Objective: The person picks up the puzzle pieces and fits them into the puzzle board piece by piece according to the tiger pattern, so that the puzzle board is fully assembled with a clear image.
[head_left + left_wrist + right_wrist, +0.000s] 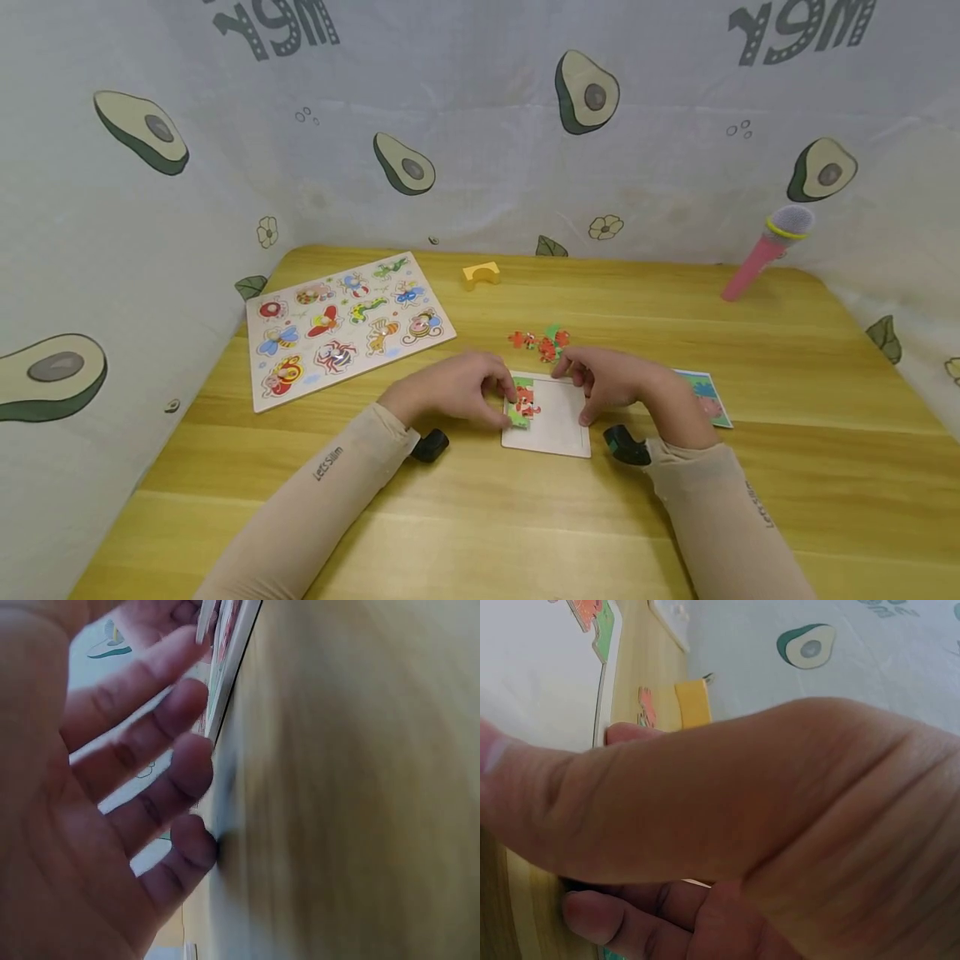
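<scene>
A white square puzzle tray (558, 417) lies on the wooden table, with several joined puzzle pieces (522, 402) showing a red figure on green along its left side. My left hand (461, 390) is at that side; thumb and index finger pinch a puzzle piece, whose thin edge (203, 622) shows by the index fingertip in the left wrist view. The other left fingers are spread and bent near the table. My right hand (622, 379) grips the tray's upper right corner, thumb on the right edge and fingers at the far edge. Its palm is hidden.
Loose puzzle pieces (546, 343) lie beyond the tray. A large insect peg board (348, 333) is at the left, a yellow arch block (481, 275) at the back. A picture card (708, 400) lies partly under the right wrist; a pink toy microphone (757, 262) stands back right.
</scene>
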Demonstrator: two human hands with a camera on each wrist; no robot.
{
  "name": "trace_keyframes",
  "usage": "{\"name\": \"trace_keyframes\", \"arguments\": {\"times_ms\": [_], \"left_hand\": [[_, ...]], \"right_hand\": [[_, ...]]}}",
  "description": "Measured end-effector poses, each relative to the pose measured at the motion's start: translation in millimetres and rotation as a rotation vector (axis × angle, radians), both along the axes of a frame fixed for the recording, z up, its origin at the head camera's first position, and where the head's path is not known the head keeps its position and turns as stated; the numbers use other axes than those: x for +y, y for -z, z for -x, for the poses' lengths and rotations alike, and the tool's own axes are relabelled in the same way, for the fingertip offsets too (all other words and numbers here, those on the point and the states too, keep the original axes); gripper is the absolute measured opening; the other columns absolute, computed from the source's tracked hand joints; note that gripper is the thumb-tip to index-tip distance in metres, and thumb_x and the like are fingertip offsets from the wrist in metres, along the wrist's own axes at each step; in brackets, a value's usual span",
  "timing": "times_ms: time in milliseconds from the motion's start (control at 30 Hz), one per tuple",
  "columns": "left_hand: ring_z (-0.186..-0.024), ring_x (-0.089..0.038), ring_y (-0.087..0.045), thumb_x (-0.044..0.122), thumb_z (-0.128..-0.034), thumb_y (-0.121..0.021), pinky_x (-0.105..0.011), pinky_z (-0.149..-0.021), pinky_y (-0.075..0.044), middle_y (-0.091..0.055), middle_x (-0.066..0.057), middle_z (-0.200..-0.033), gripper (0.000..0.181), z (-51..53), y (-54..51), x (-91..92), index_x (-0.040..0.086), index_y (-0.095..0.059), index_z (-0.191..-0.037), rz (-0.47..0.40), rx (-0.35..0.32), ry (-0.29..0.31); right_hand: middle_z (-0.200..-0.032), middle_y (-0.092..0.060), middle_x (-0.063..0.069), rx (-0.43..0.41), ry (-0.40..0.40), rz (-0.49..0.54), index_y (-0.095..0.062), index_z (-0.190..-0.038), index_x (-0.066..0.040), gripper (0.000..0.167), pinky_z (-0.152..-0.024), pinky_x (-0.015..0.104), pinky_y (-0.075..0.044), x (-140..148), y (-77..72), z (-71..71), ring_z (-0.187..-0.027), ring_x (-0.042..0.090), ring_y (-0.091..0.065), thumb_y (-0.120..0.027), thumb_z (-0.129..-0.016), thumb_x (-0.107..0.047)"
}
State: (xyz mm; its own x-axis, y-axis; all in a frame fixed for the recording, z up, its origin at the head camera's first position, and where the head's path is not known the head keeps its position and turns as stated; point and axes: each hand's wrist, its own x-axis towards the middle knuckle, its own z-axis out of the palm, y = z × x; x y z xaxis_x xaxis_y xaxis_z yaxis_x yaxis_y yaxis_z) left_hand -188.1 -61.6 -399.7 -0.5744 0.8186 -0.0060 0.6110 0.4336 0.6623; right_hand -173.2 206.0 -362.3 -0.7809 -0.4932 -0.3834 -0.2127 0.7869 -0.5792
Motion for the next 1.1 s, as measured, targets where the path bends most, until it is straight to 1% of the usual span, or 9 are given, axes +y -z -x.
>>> {"name": "trace_keyframes", "arguments": {"times_ms": [200, 300, 467, 700, 800, 867, 1000, 1100], "left_hand": [[-0.088, -0.007, -0.056, 0.026, -0.0778, -0.088, -0.023, -0.08, -0.048, -0.063, 0.008, -0.094, 0.023, -0.6, -1.2, 2.0, 0.02, -0.074, -0.095, -0.001, -0.013, 0.077], [-0.088, -0.007, -0.056, 0.027, -0.0772, -0.088, -0.023, -0.081, -0.047, -0.063, 0.008, -0.093, 0.023, -2.0, -2.0, 2.7, 0.02, -0.074, -0.094, -0.004, -0.017, 0.097], [-0.087, -0.007, -0.056, 0.026, -0.0767, -0.088, -0.023, -0.081, -0.047, -0.064, 0.008, -0.091, 0.022, -4.1, -2.3, 3.3, 0.019, -0.074, -0.093, -0.001, -0.028, 0.098], [-0.087, -0.006, -0.056, 0.032, -0.0776, -0.089, -0.022, -0.08, -0.048, -0.064, 0.009, -0.091, 0.023, -3.1, 0.2, 3.6, 0.022, -0.074, -0.092, 0.016, -0.032, 0.095], [-0.085, -0.007, -0.055, 0.032, -0.0805, -0.087, -0.023, -0.078, -0.047, -0.063, 0.007, -0.091, 0.021, -4.0, -1.0, 3.9, 0.022, -0.074, -0.093, 0.016, -0.018, 0.076], [-0.084, -0.008, -0.055, 0.032, -0.0825, -0.085, -0.023, -0.076, -0.046, -0.062, 0.005, -0.089, 0.021, -4.8, -1.9, 4.5, 0.021, -0.075, -0.097, 0.02, 0.001, 0.075], [-0.081, -0.009, -0.054, 0.032, -0.0853, -0.083, -0.023, -0.073, -0.045, -0.061, 0.003, -0.088, 0.026, -6.2, -3.4, 6.6, 0.02, -0.076, -0.107, 0.036, 0.037, 0.108], [-0.081, -0.008, -0.054, 0.033, -0.0855, -0.083, -0.023, -0.073, -0.045, -0.061, 0.005, -0.088, 0.028, -6.2, -3.3, 8.0, 0.019, -0.077, -0.109, 0.05, 0.053, 0.123]], "right_hand": [[-0.094, -0.045, 0.009, 0.005, -0.008, 0.003, -0.056, -0.121, -0.004, 0.06, -0.072, 0.035, -0.04, 1.5, 1.1, 1.8, -0.082, 0.022, -0.044, -0.091, -0.071, -0.001], [-0.093, -0.045, 0.009, 0.003, -0.01, 0.001, -0.056, -0.121, -0.004, 0.06, -0.071, 0.035, -0.04, 1.6, 1.3, 2.1, -0.081, 0.022, -0.044, -0.09, -0.071, -0.001], [-0.093, -0.045, 0.009, 0.001, -0.008, 0.001, -0.056, -0.121, -0.004, 0.06, -0.071, 0.035, -0.04, 0.9, 1.2, 2.3, -0.082, 0.023, -0.044, -0.09, -0.071, 0.0], [-0.094, -0.045, 0.01, -0.003, 0.005, 0.003, -0.056, -0.122, -0.004, 0.061, -0.072, 0.035, -0.04, 0.3, 0.7, 1.3, -0.083, 0.023, -0.044, -0.09, -0.071, 0.0], [-0.094, -0.045, 0.01, -0.005, 0.01, 0.004, -0.056, -0.122, -0.004, 0.061, -0.072, 0.035, -0.04, 0.1, 0.6, 1.2, -0.083, 0.023, -0.044, -0.09, -0.071, 0.0], [-0.094, -0.045, 0.01, -0.006, 0.01, 0.003, -0.056, -0.122, -0.004, 0.061, -0.071, 0.035, -0.04, 0.0, 0.6, 1.2, -0.083, 0.023, -0.044, -0.09, -0.072, 0.0], [-0.094, -0.045, 0.01, -0.009, 0.013, 0.001, -0.056, -0.122, -0.004, 0.061, -0.071, 0.035, -0.04, -0.2, 1.0, 1.2, -0.083, 0.023, -0.043, -0.09, -0.072, 0.0], [-0.095, -0.045, 0.01, -0.01, 0.014, 0.0, -0.056, -0.123, -0.004, 0.061, -0.071, 0.035, -0.04, -0.3, 1.2, 1.1, -0.084, 0.024, -0.044, -0.09, -0.072, 0.0]]}}
